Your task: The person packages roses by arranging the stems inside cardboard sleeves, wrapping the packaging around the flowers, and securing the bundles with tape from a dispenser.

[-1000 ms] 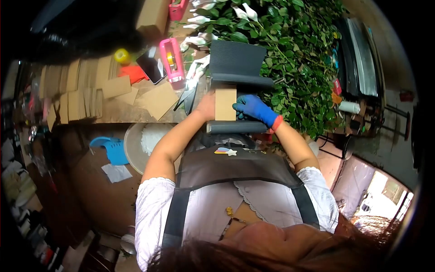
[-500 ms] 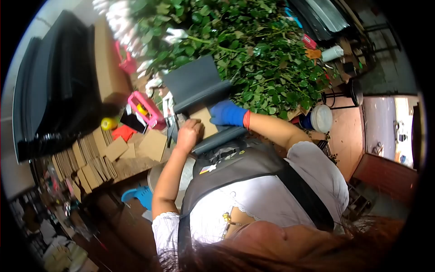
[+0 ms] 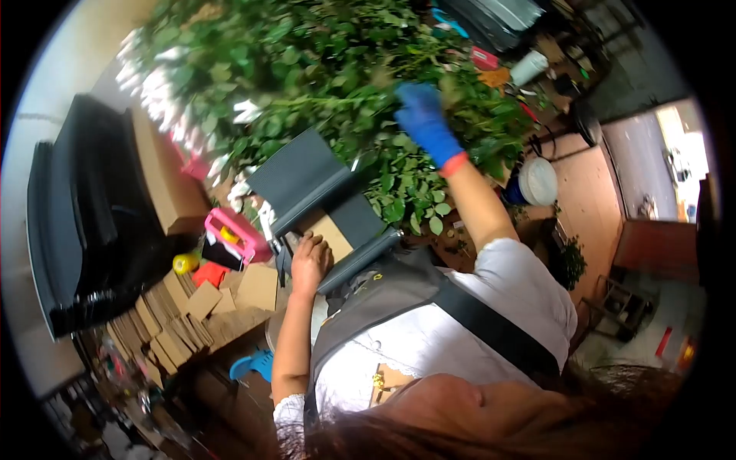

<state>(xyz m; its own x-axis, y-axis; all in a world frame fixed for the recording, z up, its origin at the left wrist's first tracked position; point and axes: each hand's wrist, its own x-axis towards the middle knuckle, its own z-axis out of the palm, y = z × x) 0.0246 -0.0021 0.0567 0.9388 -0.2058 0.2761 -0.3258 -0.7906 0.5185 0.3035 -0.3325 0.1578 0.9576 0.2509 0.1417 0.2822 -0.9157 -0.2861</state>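
Note:
My bare left hand (image 3: 310,263) lies with its fingers extended over the left edge of a tan cardboard piece (image 3: 331,234). The cardboard sits on a dark grey sheet (image 3: 354,218), whose ends bend up into a raised flap (image 3: 299,172) and a rolled near edge (image 3: 359,262). My right hand (image 3: 423,119), in a blue knit glove with a red cuff, reaches over the heap of leafy flower stems (image 3: 307,65). Blur smears its fingers, so any grip is unclear. A single white flower head (image 3: 247,112) has its stem running toward the glove.
Left of the sheet are a pink tape dispenser (image 3: 239,236), a yellow tape roll (image 3: 184,264) and stacked cardboard pieces (image 3: 165,322). Black sheeting (image 3: 92,222) stands at far left. White flower heads (image 3: 157,96) line the heap's left side. A white bucket (image 3: 537,182) stands right.
My right hand has left the cardboard and moved up and right to the stems. My left hand stays at the cardboard, its fingers straighter. The whole view has turned slightly.

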